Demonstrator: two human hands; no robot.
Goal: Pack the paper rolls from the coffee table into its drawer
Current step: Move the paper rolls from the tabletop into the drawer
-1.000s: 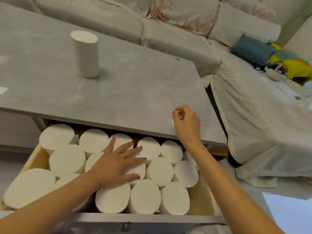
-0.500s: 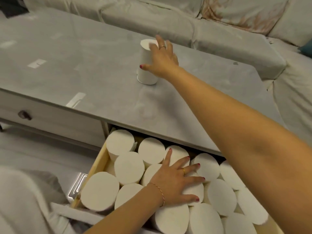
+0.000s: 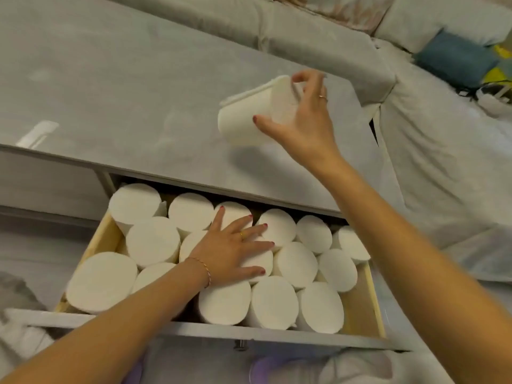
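One paper roll (image 3: 249, 117) is held above the bench (image 3: 110, 79). In the drawer (image 3: 368, 306) I count about fifteen upright rolls (image 3: 152, 239); the left hand (image 3: 230, 253) hides some, so this number is not sure. Two hands; the other is the right hand (image 3: 302, 120).

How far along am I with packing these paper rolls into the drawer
Nearly done. The open drawer is already packed with upright rolls, and your left hand lies flat on top of them. Your right hand holds a paper roll, tilted above the coffee table; no other roll shows on the tabletop. Left: fit it in, probably into the gap at the drawer's right side.
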